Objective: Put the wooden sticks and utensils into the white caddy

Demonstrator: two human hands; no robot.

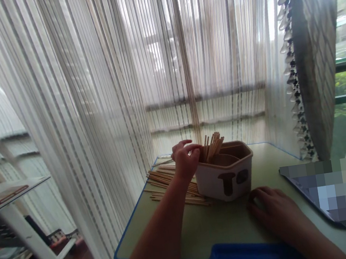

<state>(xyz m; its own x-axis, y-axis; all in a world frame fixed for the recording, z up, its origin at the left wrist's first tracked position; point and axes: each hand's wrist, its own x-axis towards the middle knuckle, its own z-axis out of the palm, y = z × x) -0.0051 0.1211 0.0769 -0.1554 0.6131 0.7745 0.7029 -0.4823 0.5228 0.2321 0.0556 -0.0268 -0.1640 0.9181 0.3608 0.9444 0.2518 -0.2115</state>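
Observation:
My left hand (186,157) is at the left rim of a white bin (223,180) with brown edging and dark markings on its front. Its fingers are apart, pointing toward the bin, and I see nothing held in them. Inside the bin a bundle of wooden chopsticks (214,145) leans upright beside a brown inner divider. More chopsticks (161,180) lie loose on the table to the left, partly hidden behind my left forearm. My right hand (268,202) rests on the tabletop by the bin's front right corner, fingers loosely bent and spread, holding nothing visible.
The pale table (225,229) has a blue edge and a blue tray-like front piece (248,254). A dark flat object (307,192), partly pixelated, lies at right. Sheer striped curtains (109,91) hang behind. A white side stand (29,231) is at far left.

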